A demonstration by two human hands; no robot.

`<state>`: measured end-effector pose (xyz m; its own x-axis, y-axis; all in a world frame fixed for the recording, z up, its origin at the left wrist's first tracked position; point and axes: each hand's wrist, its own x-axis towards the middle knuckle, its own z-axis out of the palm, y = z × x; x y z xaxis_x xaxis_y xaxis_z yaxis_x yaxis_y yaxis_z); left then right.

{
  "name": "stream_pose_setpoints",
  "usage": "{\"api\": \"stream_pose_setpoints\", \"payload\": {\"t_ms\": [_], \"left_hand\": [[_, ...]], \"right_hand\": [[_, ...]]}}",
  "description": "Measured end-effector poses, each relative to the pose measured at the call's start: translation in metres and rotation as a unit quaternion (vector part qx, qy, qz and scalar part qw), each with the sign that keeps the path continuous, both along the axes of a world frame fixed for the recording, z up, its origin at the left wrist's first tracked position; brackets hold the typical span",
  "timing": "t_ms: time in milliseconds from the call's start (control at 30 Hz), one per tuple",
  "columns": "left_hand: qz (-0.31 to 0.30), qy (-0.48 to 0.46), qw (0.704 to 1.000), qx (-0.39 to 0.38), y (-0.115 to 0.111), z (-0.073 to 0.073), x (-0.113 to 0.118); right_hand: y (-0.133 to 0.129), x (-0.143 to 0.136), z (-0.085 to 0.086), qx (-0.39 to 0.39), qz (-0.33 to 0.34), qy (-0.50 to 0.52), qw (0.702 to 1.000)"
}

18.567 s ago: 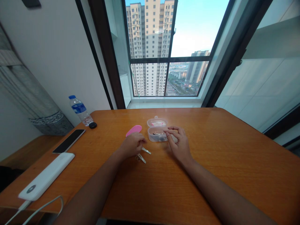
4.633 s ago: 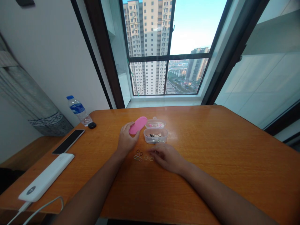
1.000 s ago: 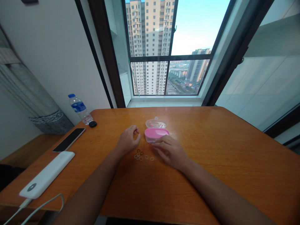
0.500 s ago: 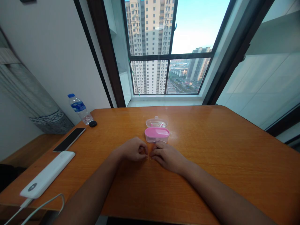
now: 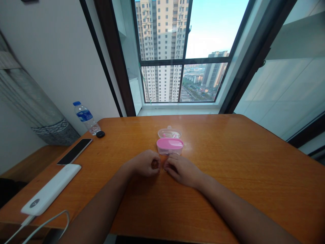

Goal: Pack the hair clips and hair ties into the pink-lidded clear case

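My left hand [image 5: 147, 163] rests over the table just in front of a small clear plastic case, its thumb and fingers curled together in a pinch. Facing it, a narrow gap away, my right hand [image 5: 179, 169] is closed in a similar pinch. Tiny pale or clear bits show at both sets of fingertips, too small to name. Directly beyond the hands stands the oval case [image 5: 169, 146] with a pink top. Behind that lies a clear oval lid or tray [image 5: 169, 132] with some pink in it.
On the left are a white power bank [image 5: 52, 189] with a white cable [image 5: 48, 222], a phone [image 5: 75, 151], a water bottle [image 5: 86, 117] and a small black round object [image 5: 100, 134]. The wooden table [image 5: 241, 159] reaches toward a window [image 5: 182, 61].
The fingertips of my two hands have drawn slightly apart, and the right fingers have curled a bit more. The case and the other things stay where they were.
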<state>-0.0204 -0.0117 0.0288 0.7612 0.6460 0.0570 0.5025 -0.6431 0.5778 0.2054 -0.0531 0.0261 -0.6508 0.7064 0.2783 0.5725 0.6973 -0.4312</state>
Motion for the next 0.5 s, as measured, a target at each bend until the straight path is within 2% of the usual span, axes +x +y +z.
{"api": "stream_pose_setpoints", "payload": {"t_ms": [300, 500], "left_hand": [[0.018, -0.07, 0.995, -0.072, -0.0035, 0.0068, 0.0013], [0.028, -0.125, 0.978, -0.162, -0.0019, 0.0046, 0.003]], "right_hand": [[0.0033, 0.0039, -0.0023, 0.021, -0.044, 0.037, 0.998], [0.0039, 0.0029, -0.001, 0.04, -0.068, 0.097, 0.992]]}}
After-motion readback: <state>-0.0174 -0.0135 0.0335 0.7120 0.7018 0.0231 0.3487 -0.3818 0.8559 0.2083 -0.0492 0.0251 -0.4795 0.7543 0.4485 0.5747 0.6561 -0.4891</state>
